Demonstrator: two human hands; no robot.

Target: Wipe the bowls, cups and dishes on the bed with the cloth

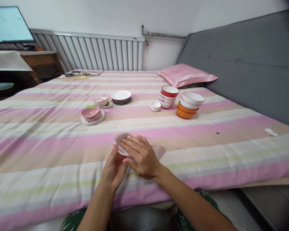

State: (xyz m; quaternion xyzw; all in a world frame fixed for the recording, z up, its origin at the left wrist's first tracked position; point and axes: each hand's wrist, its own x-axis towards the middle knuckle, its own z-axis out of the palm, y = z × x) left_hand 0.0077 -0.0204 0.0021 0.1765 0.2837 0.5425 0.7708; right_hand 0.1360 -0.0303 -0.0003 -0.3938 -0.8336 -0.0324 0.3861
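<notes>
Above the near part of the bed, my left hand (114, 168) holds a small white dish (119, 138) by its side, thumb at the rim. My right hand (143, 155) lies across the dish with its fingers inside, pressing a thin pale pink cloth (159, 151) whose end sticks out to the right. The cloth's middle is hidden under that hand. Farther off to the right stands a stack of small white dishes (155, 106).
On the striped bed (144, 122) are plates with pink bowls (91, 112), leaf-shaped dishes (101, 101), white-topped plates (120, 95), a red-topped bowl stack (168, 96) and white and orange bowls (189, 104). A pink pillow (186, 74) lies behind; a crumpled white tissue (271, 132) sits right.
</notes>
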